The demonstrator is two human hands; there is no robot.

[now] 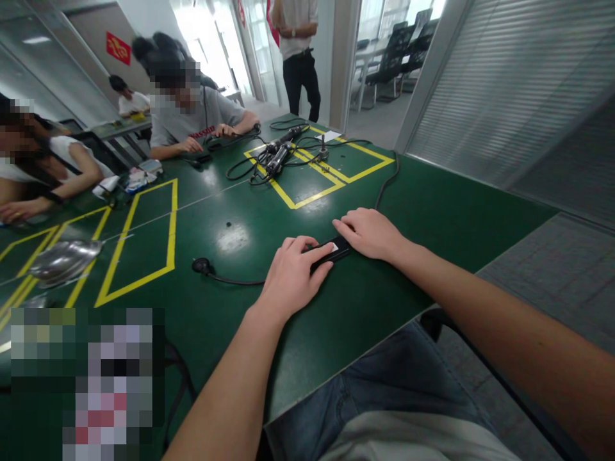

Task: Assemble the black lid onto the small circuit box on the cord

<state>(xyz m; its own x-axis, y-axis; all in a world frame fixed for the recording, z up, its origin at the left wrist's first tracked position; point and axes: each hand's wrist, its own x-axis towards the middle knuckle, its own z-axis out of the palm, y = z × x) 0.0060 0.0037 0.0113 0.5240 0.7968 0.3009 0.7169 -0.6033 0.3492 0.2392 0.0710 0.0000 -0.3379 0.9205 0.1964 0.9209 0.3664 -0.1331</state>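
A black power adapter [342, 248] with a white label lies on the green table in front of me. My left hand [295, 272] grips its left part, thumb on the near side and fingers over the top and far side. Around the right end curls my right hand [372, 234], its fingertips partly hidden. From beneath my left hand a black cord runs left to a plug [202, 266] lying on the tabletop. Another black cable [388, 182] leads from near my right hand toward the back of the table.
Black-and-silver handheld tools [278, 157] lie with tangled cables among yellow tape outlines at the back. A small metal part [323, 150] stands beside them. Metal bowls [67, 259] are at left. Co-workers sit across and to the left; another person [300, 57] stands behind.
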